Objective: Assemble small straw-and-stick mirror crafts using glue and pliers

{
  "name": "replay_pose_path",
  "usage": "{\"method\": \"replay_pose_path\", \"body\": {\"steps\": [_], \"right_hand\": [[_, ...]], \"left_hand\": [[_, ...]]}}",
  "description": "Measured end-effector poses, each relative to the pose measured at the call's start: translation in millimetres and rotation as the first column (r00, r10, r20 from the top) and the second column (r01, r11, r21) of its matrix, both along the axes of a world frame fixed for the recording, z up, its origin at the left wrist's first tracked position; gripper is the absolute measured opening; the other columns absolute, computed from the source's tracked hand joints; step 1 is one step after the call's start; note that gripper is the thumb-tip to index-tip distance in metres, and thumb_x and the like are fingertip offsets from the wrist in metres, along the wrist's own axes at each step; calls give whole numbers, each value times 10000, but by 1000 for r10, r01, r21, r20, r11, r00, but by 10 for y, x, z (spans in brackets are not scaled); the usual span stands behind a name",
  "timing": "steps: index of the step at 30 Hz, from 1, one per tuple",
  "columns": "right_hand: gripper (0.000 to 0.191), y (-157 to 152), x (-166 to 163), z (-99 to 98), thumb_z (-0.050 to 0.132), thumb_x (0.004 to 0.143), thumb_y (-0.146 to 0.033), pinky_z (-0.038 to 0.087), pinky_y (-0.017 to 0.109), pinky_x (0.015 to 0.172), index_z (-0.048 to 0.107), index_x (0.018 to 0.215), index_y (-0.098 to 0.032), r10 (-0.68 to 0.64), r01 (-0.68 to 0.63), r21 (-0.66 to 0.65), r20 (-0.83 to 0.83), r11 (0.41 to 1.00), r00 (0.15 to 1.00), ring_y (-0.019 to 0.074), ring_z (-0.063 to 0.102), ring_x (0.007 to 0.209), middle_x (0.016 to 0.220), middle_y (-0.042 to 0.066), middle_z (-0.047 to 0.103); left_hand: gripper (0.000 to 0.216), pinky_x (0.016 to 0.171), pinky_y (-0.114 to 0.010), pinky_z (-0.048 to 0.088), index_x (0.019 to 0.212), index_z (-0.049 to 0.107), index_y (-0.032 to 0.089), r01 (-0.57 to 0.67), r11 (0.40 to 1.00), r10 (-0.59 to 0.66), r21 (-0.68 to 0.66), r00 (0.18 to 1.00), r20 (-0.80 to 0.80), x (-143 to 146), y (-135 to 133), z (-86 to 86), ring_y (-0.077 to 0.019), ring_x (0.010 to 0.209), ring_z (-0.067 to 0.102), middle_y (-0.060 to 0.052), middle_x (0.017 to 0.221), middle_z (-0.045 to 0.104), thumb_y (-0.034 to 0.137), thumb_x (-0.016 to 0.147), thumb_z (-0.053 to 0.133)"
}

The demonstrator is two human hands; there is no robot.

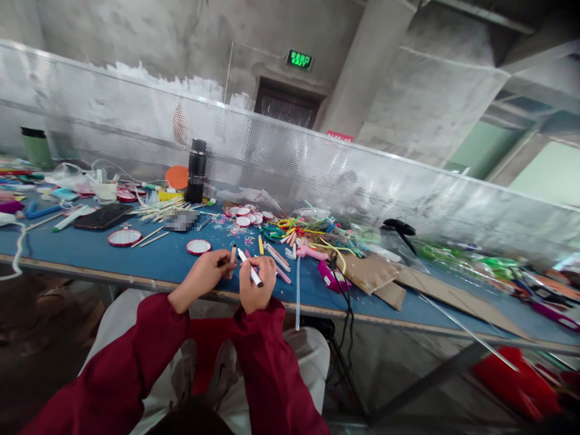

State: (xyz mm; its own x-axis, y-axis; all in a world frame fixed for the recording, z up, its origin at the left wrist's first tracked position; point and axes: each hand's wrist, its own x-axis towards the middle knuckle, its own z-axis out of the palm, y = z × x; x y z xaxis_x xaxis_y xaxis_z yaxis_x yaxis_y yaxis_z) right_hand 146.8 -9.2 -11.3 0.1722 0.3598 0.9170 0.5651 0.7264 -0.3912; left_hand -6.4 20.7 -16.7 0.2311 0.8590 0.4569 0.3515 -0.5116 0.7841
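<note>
My left hand point(208, 273) is closed in a pinch on a short tan stick with a dark tip point(233, 258), held upright over the table's front edge. Close beside it, my right hand point(259, 284) grips a white marker pen with a black end point(243, 256), tilted with its upper end toward the stick. The tip of the marker is too small to make out. Just beyond the hands lies a round white disc with a red rim point(198, 246). Pink and pale sticks point(281, 261) and a yellow stick point(261, 244) lie to the right of the marker.
A pink glue gun point(308, 249) with a clear glue stick hanging over the edge lies on the blue table point(154, 261). Cardboard point(369, 272) is at right. A black bottle point(196, 172), a phone point(103, 215) and wooden sticks are at left. Behind runs a perforated metal screen point(272, 151).
</note>
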Motion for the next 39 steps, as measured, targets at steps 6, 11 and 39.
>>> {"method": "replay_pose_path", "body": {"steps": [6, 11, 39], "right_hand": [[91, -2, 0, 18, 580, 851, -197, 463, 373, 815, 558, 765, -217, -14, 14, -1, 20, 1000, 1000, 186, 581, 739, 729, 10, 645], [87, 7, 2, 16, 575, 854, -198, 466, 371, 812, 562, 770, -218, -26, 26, 21, 5, 999, 1000, 183, 582, 728, 722, 5, 641], [88, -24, -1, 23, 563, 869, -204, 468, 373, 809, 562, 782, -222, 40, -40, 1, 19, 999, 999, 193, 590, 770, 739, 14, 654]], "left_hand": [[187, 589, -253, 396, 763, 603, 188, 5, 1000, -5, -6, 1000, 7, 2, -25, 26, -148, 600, 550, 24, 634, 614, 349, 859, 609], [180, 593, -257, 406, 770, 602, 193, 21, 1000, -21, -20, 1000, 22, 9, -42, 36, -146, 595, 554, 25, 648, 624, 349, 858, 611], [334, 610, -259, 409, 711, 601, 186, 12, 1000, -11, -26, 1000, 17, 11, -58, 57, -150, 599, 556, 12, 626, 624, 464, 894, 573]]}}
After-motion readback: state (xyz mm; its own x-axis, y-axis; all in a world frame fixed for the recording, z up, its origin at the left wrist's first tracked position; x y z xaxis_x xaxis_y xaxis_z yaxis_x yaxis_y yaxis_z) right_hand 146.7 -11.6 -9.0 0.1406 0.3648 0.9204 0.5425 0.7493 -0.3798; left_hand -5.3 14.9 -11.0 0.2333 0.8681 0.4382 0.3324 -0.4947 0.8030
